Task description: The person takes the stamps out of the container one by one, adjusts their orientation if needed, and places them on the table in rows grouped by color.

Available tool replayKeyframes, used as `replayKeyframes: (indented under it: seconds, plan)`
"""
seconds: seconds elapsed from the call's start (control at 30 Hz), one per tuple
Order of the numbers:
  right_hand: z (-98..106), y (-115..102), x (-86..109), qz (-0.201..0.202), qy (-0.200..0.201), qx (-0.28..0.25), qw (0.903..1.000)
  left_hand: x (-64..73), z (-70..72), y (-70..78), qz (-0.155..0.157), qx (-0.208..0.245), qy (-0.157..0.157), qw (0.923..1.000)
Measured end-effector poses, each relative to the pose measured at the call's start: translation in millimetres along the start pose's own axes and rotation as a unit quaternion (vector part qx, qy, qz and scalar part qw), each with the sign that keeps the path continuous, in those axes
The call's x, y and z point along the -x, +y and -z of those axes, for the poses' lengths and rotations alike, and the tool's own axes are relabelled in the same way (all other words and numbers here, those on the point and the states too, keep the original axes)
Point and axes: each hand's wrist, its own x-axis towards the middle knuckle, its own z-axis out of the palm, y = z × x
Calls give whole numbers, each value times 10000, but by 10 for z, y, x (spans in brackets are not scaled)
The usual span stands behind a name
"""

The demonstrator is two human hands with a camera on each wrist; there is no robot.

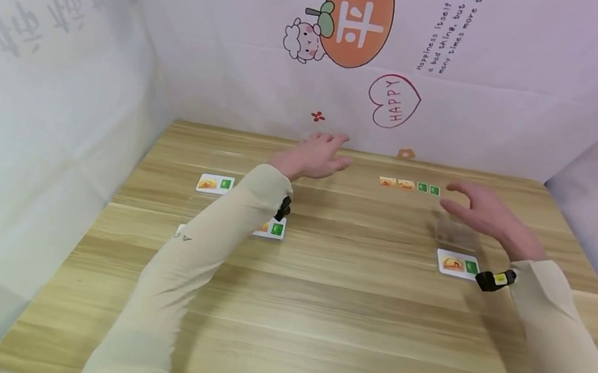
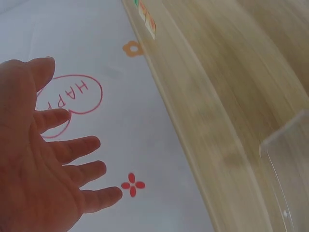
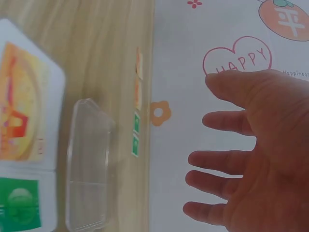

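My left hand is held over the back of the table, fingers spread and holding nothing. My right hand hovers at the back right, also holding nothing, its fingers loosely extended. Between the hands, near the back edge, several small pieces lie in a row: orange picture pieces and green square pieces. Below the right hand lies a clear plastic cover. In front of that is a white card with an orange picture and a green square.
Toward the left, another white card bears the same kind of pictures. A further card is partly hidden by the left sleeve. Clear plastic shows in the left wrist view. A printed white cloth hangs behind the wooden table.
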Motion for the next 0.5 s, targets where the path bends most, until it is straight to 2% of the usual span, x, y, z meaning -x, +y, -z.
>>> replayKeyframes:
  seconds: [0.27,0.5]
  plan:
    - [-29,7,117,29,83,-226,9997,-62,-104,193,-397,65,-57,9992]
    - [-63,1,232,-78,22,-386,9992,-35,-209,307,-532,206,-240,9981]
